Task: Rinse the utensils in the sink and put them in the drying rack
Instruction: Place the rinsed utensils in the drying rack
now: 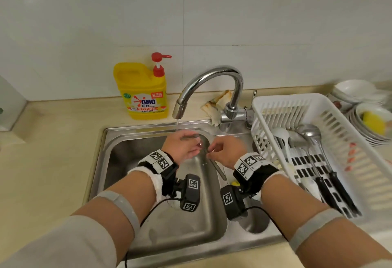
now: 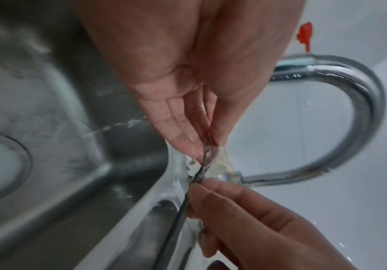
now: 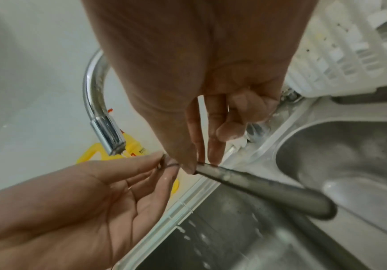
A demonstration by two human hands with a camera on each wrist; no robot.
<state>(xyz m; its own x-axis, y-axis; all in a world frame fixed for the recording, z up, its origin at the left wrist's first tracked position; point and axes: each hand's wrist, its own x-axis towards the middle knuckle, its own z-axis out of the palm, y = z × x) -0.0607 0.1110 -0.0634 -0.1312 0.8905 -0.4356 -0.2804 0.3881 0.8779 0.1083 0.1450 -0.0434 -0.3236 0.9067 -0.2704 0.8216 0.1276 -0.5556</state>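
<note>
Both hands over the steel sink (image 1: 118, 140), under the faucet (image 1: 212, 76); a thin stream of water (image 1: 176, 123) runs from the spout onto the left hand (image 1: 182, 145). The task's thing is a metal utensil (image 1: 216, 166), held between the 2 hands above the basin, just below the spout. In the head view its long axis runs diagonally: working end up and away toward the faucet stream, handle end pointing down, toward the person and a little to the right. Right hand (image 1: 226, 151) pinches the utensil's shaft with thumb and first fingers; in the right wrist view the rounded handle (image 3: 269, 191) sticks out past the fingertips toward the basin. Left hand's fingers lie nearly straight, fingertips (image 2: 188, 144) closed on the working end, which is wet and mostly hidden; what kind of utensil it is cannot be told. White drying rack (image 1: 275, 106) sits just right of the sink, holding ladles and spoons (image 1: 307, 134) with dark handles (image 1: 331, 187) toward the person. Yellow detergent bottle (image 1: 142, 89) stands behind the sink; stacked bowls (image 1: 360, 95) beyond the rack.
</note>
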